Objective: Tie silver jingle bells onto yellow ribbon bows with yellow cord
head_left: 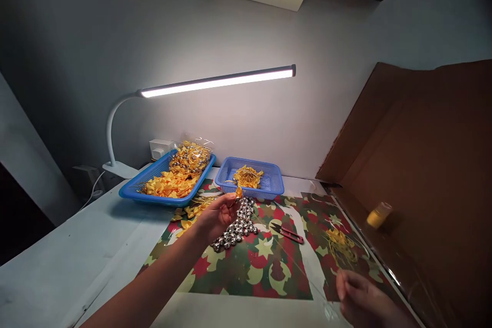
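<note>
My left hand (221, 215) reaches over the table and pinches a small yellow ribbon piece (239, 192) between thumb and fingertips. Just beneath and beside it lies a heap of shiny silver bells or beads (234, 230). From near this hand a faint thin thread (294, 261) slants down towards my right hand (359, 297), which is closed and slightly blurred at the lower right. Its fingertips seem to grip the thread's end. Beyond the right hand rests a bunch of yellow ribbon pieces with cords (340, 246). Pink-handled thread snips (287, 233) lie between the hands.
A blue tray (128, 192) at left holds yellow ribbon pieces and a filled clear bag. Behind the heap stands a blue basket (274, 177) with more pieces. A lamp (219, 82) hangs above. Cardboard (423, 164) walls the right side, near a yellow thread spool (378, 215).
</note>
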The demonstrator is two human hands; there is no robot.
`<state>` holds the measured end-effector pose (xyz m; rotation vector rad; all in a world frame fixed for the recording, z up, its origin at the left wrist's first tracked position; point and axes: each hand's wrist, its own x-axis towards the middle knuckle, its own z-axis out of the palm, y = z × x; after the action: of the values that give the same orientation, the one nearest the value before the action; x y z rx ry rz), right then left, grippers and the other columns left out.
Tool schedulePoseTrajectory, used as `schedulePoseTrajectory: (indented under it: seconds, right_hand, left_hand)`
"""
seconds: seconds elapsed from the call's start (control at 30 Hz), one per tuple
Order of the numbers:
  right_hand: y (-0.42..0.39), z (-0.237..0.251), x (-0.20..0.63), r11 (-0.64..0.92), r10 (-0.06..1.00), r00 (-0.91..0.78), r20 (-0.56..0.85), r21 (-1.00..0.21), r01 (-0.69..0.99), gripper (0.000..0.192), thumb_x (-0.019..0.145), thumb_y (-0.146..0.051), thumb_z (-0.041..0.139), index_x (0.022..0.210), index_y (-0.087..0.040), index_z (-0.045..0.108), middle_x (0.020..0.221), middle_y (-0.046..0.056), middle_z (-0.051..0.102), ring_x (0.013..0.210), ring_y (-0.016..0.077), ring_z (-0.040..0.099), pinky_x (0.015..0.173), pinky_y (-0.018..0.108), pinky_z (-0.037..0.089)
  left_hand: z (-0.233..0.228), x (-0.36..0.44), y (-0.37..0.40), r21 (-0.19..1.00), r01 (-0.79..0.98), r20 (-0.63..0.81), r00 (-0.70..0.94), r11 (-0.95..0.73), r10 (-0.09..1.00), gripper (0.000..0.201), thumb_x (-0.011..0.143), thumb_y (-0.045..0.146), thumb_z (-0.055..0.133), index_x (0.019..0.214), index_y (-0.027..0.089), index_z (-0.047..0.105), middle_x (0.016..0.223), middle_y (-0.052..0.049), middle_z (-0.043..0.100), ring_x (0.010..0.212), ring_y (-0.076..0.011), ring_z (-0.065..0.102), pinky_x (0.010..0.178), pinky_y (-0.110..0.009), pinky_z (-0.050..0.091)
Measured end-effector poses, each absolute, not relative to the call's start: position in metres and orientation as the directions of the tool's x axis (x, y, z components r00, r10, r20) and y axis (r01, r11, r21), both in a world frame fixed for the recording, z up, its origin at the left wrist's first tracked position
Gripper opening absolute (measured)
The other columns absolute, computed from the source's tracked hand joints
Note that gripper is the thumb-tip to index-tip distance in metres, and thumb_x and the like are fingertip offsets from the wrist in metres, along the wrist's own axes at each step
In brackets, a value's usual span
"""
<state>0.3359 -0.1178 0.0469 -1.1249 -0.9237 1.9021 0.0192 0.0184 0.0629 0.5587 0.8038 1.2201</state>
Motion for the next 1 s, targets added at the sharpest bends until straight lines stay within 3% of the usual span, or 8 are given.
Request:
schedulePoseTrajectory:
  seconds: [0.17,0.27,0.37,0.47,0.57,0.77,0.9,1.0]
  right_hand:
    - [-0.08,0.024,0.339,-0.472,0.85,-0.289,-0.44,-0.88,-0.05,0.05,0.062,-0.062,0.075,0.073,-0.02,0.05,0.045,-0.014,0.012,0.043,0.0038,0.006,0.04,0.017,0.006]
    - [-0.06,0.016,0.323,-0.381,0.858,-0.256,-0.445,-0.886,0.264,0.044,0.069,-0.061,0.067,0.073,-0.02,0.053,0.042,-0.012,0.02,0.04,0.0051,0.012,0.039,0.019,0.013]
    - [-0.045,0.013,0.295,-0.032,0.988,-0.076,-0.132,-0.666,0.745,0.027,0.085,-0.033,0.054,0.063,-0.017,0.055,0.052,-0.003,0.046,0.048,0.0094,0.041,0.049,0.021,0.03]
    - [-0.029,0.013,0.267,-0.054,0.996,0.085,0.034,-0.529,0.847,0.028,0.091,-0.018,0.04,0.07,-0.016,0.059,0.066,0.007,0.058,0.062,0.0172,0.053,0.056,0.027,0.031]
    - [-0.012,0.012,0.25,-0.054,0.987,0.117,0.106,-0.471,0.881,0.026,0.09,-0.012,0.04,0.081,-0.015,0.064,0.071,0.01,0.062,0.069,0.0213,0.058,0.06,0.029,0.032]
    - [-0.003,0.014,0.235,0.083,0.983,0.022,0.183,-0.543,0.836,0.03,0.095,-0.021,0.038,0.096,-0.017,0.068,0.069,0.005,0.064,0.068,0.018,0.06,0.061,0.026,0.036]
    - [-0.019,0.022,0.225,0.281,0.947,-0.021,0.319,-0.8,0.529,0.035,0.098,-0.034,0.035,0.116,-0.017,0.06,0.053,-0.005,0.048,0.05,0.0128,0.046,0.052,0.023,0.034]
    - [-0.03,0.029,0.219,0.356,0.926,0.007,0.378,-0.877,0.322,0.028,0.097,-0.034,0.037,0.115,-0.018,0.052,0.055,-0.007,0.046,0.051,0.0115,0.045,0.052,0.022,0.036]
  left_hand:
    - [0.079,0.022,0.001,0.696,-0.65,-0.205,0.228,0.306,0.952,0.017,0.059,0.013,0.071,0.066,0.016,0.057,0.065,0.0,0.061,0.056,-0.0088,0.057,0.039,-0.013,0.034]
    - [0.088,0.028,-0.013,0.656,-0.672,-0.146,0.333,0.343,0.931,0.023,0.054,0.016,0.075,0.064,0.016,0.054,0.063,0.001,0.058,0.053,-0.007,0.052,0.035,-0.011,0.028]
    - [0.096,0.036,-0.032,0.647,-0.65,-0.032,0.499,0.398,0.866,0.028,0.051,0.02,0.078,0.059,0.016,0.051,0.06,0.003,0.054,0.048,-0.0055,0.048,0.034,-0.011,0.03]
    - [0.101,0.044,-0.05,0.722,-0.517,0.008,0.67,0.459,0.743,0.029,0.053,0.026,0.079,0.056,0.017,0.051,0.055,0.003,0.051,0.038,-0.0076,0.048,0.03,-0.017,0.034]
    - [0.102,0.05,-0.058,0.752,-0.449,-0.079,0.666,0.483,0.742,0.027,0.052,0.025,0.079,0.055,0.016,0.054,0.054,0.002,0.053,0.037,-0.0076,0.05,0.035,-0.02,0.041]
    - [0.081,0.05,-0.026,0.853,-0.429,-0.2,0.257,0.298,0.945,0.022,0.051,0.024,0.081,0.058,0.015,0.062,0.062,0.0,0.063,0.06,-0.0105,0.059,0.061,-0.021,0.049]
    - [0.06,0.046,-0.01,0.94,-0.277,-0.17,0.119,0.197,0.978,0.022,0.055,0.028,0.078,0.056,0.015,0.061,0.059,0.001,0.062,0.056,-0.01,0.053,0.057,-0.021,0.043]
    - [0.05,0.045,-0.006,0.965,-0.192,-0.166,0.087,0.18,0.982,0.022,0.058,0.032,0.076,0.058,0.016,0.061,0.059,0.0,0.062,0.057,-0.0112,0.052,0.055,-0.022,0.04]
